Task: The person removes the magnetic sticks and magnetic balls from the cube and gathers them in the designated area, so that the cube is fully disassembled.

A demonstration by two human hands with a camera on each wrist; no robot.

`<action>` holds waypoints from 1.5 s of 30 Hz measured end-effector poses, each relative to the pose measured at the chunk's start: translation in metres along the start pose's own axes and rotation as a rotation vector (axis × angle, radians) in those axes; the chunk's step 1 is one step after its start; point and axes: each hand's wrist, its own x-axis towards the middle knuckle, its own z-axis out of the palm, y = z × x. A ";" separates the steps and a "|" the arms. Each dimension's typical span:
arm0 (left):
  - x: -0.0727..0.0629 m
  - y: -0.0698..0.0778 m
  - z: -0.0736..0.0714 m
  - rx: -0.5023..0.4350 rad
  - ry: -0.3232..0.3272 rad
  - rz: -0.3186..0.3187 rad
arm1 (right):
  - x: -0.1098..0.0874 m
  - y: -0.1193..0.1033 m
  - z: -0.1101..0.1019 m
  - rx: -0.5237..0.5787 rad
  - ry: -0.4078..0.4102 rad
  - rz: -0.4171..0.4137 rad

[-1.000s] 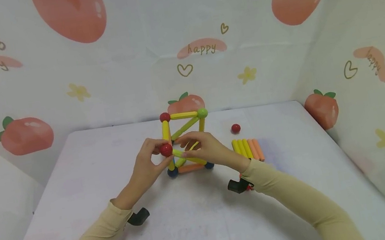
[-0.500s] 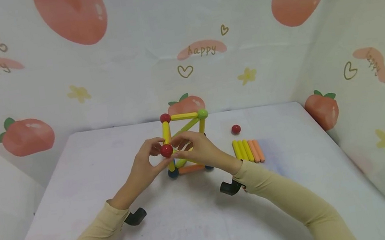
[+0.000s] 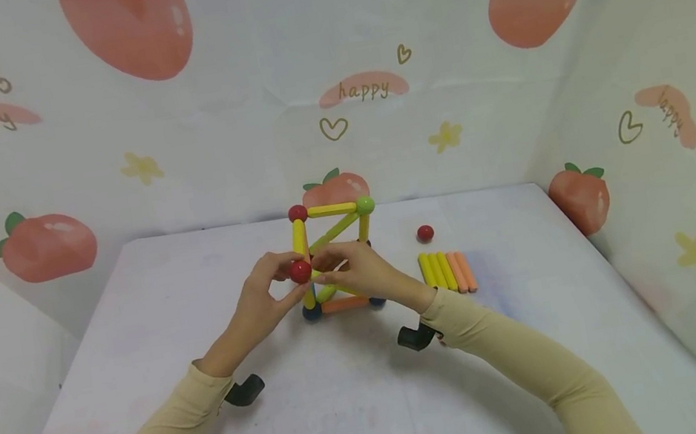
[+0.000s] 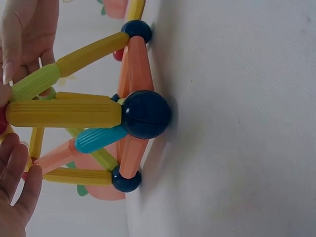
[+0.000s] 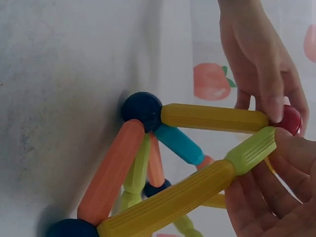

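Note:
A frame of magnetic rods and balls stands mid-table. My left hand pinches the red ball at its near upper left corner, between thumb and fingers. Below that ball, an upright yellow rod runs to a dark blue ball. My right hand pinches the light green rod at the end close to the red ball. In the right wrist view this rod lines up with a slanting yellow rod that runs down to another dark blue ball.
A loose red ball lies on the table right of the frame. Near it, several yellow rods and orange rods lie in a row. A patterned cloth backdrop rises behind the table.
My right hand has moved left along the light green rod, and its fingertips are now closer to the red ball. My left hand keeps hold of that ball, nearly in place.

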 end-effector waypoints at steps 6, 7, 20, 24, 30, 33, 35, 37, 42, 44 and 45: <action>-0.001 0.000 -0.001 -0.008 0.003 -0.010 | 0.003 0.007 0.001 -0.009 -0.060 -0.017; -0.001 0.000 -0.001 -0.010 0.006 -0.010 | 0.003 0.008 0.002 -0.009 -0.060 -0.030; -0.001 0.000 0.000 -0.015 0.044 0.000 | 0.003 0.007 0.011 -0.087 0.040 -0.093; -0.002 0.000 0.000 -0.018 0.046 -0.001 | 0.002 0.005 0.014 -0.110 0.092 -0.111; -0.003 -0.001 0.001 -0.026 0.040 0.005 | 0.002 0.007 0.016 -0.112 0.185 -0.057; -0.003 -0.001 0.002 -0.026 0.037 0.002 | 0.003 0.009 0.017 -0.062 0.214 -0.013; -0.003 -0.001 0.002 -0.025 0.036 -0.007 | 0.003 0.010 0.018 -0.006 0.227 0.004; -0.003 -0.001 0.003 -0.022 0.035 -0.014 | 0.003 0.012 0.018 0.054 0.238 0.025; -0.002 0.000 0.003 -0.024 0.022 -0.013 | 0.000 0.016 0.014 0.231 0.239 0.096; -0.002 0.001 0.003 -0.027 0.022 -0.010 | -0.003 0.016 0.010 0.290 0.241 0.109; -0.002 0.000 0.004 -0.027 0.022 -0.010 | -0.005 0.016 0.007 0.313 0.241 0.115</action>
